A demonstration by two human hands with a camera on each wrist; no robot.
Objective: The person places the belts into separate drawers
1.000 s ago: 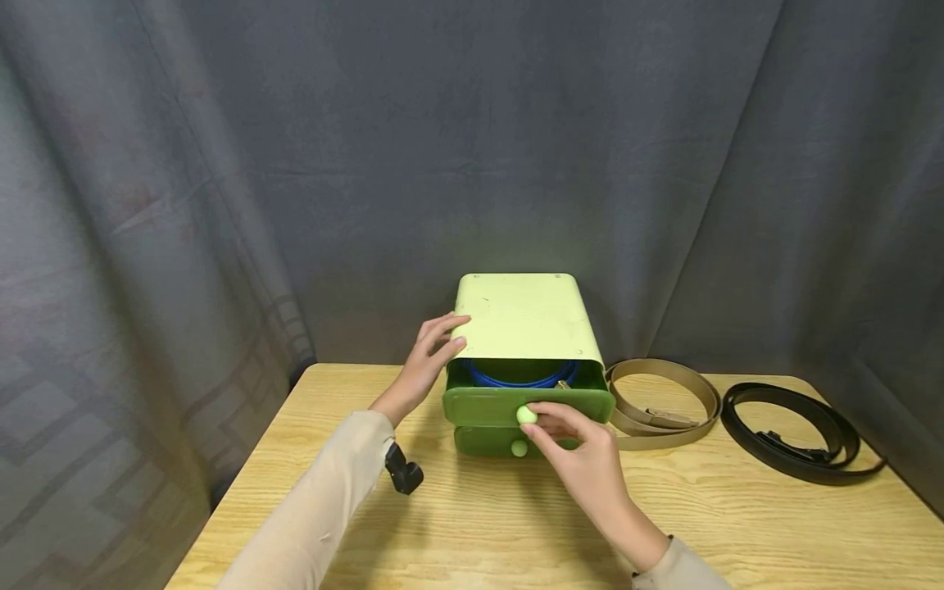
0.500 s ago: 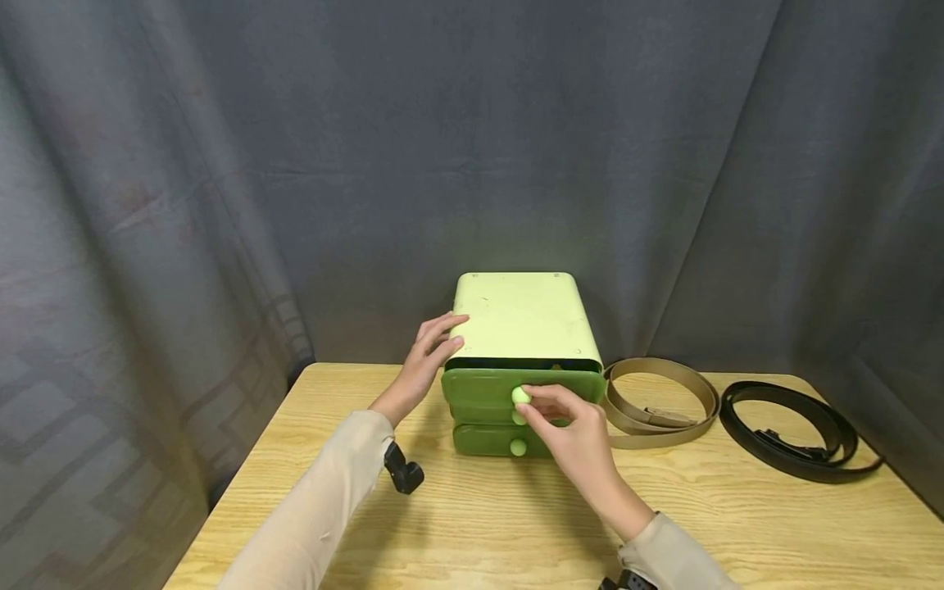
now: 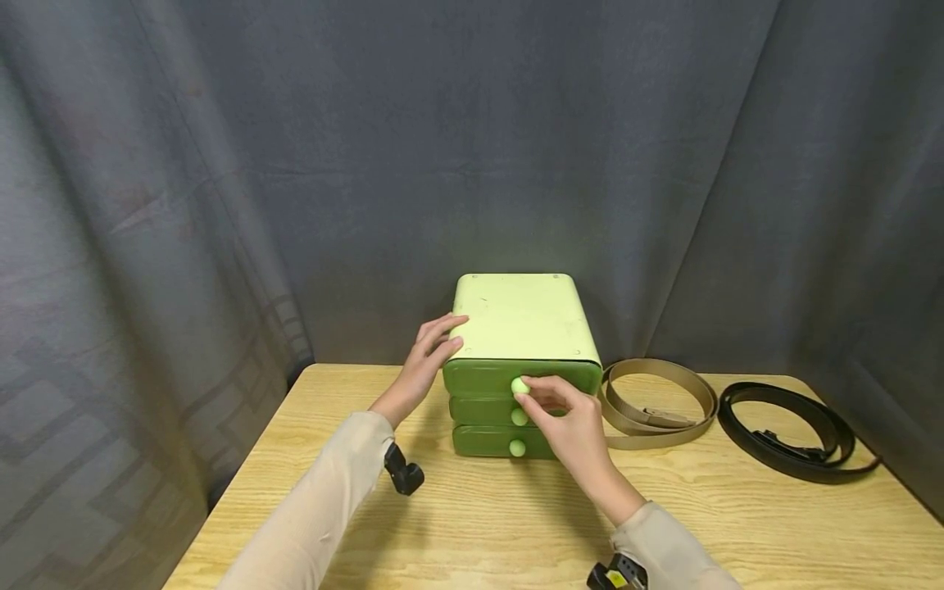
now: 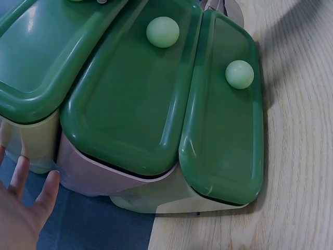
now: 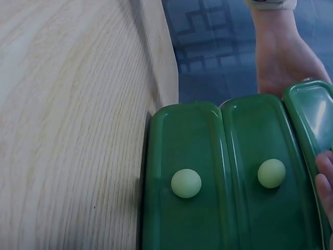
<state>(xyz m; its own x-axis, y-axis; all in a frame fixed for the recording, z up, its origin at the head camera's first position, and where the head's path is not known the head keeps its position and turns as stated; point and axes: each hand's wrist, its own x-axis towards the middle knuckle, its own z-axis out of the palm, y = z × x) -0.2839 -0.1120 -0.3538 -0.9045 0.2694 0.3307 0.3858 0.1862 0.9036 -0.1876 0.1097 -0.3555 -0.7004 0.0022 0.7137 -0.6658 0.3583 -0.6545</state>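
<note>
A small drawer cabinet (image 3: 524,315) with a pale green body stands on the wooden table. Its three dark green drawer fronts sit one above the other, all pushed in. My right hand (image 3: 571,418) pinches the round pale green knob (image 3: 519,385) of the top drawer (image 3: 472,378) between thumb and fingers. My left hand (image 3: 422,360) rests on the cabinet's left side, fingertips over the top edge. The left wrist view shows the lower knobs (image 4: 162,32) and part of the left hand (image 4: 28,208). In the right wrist view only fingertips (image 5: 325,179) of the right hand appear.
To the right of the cabinet lies a coiled tan belt (image 3: 708,393), and beyond it a coiled black belt (image 3: 837,422). Behind the wooden table (image 3: 472,524) hangs a dark grey curtain (image 3: 472,147).
The top drawer, pulled out with a blue coiled belt-like strip inside, has slid back into the cabinet, hiding it. My right hand moved inward with the knob; my left hand stayed in place.
</note>
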